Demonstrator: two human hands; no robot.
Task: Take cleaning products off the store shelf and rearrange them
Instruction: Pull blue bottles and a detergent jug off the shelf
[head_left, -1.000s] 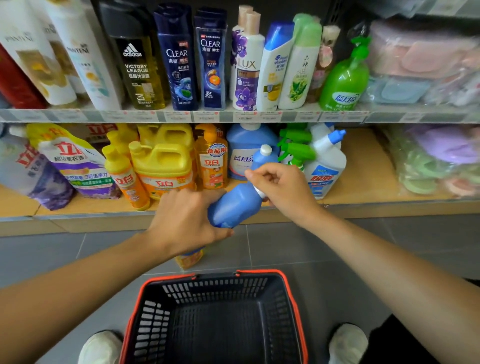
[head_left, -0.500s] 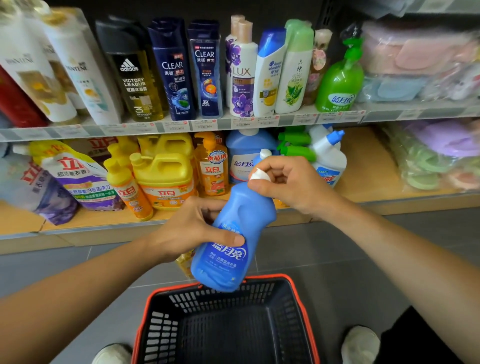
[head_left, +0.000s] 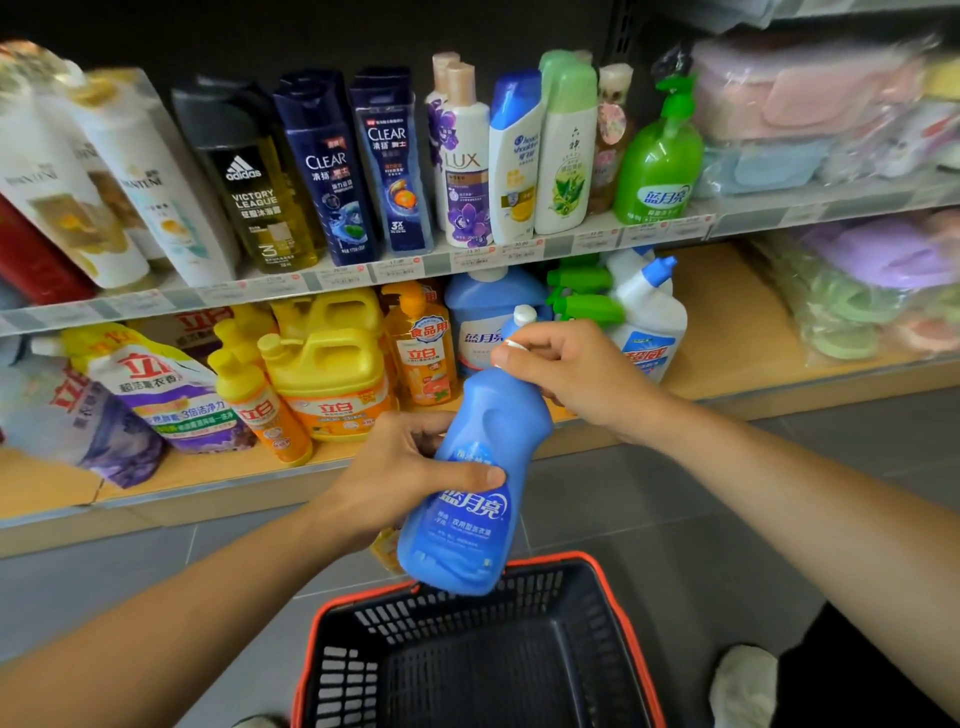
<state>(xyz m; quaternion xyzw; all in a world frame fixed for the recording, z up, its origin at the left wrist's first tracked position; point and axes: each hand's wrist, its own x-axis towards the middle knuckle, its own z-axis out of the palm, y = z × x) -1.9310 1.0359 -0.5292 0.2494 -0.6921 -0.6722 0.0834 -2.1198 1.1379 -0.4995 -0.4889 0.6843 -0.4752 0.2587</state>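
Swung upright since a second earlier, the blue detergent bottle (head_left: 475, 467) hung just above the basket (head_left: 467, 675) (label toward the camera). The left hand (head_left: 395, 478) had its grip wrapped round the waist; the right hand (head_left: 571, 369) pinched the neck. If either grip slackened, the bottle could tip and miss the basket.

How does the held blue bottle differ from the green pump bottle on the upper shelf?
The blue detergent bottle is tilted over the basket; the green pump bottle stands upright on its shelf. The blue one has a white cap, the green one a pump head. The left hand and right hand grip the blue bottle; nothing touches the green one. Both show the same brand logo.
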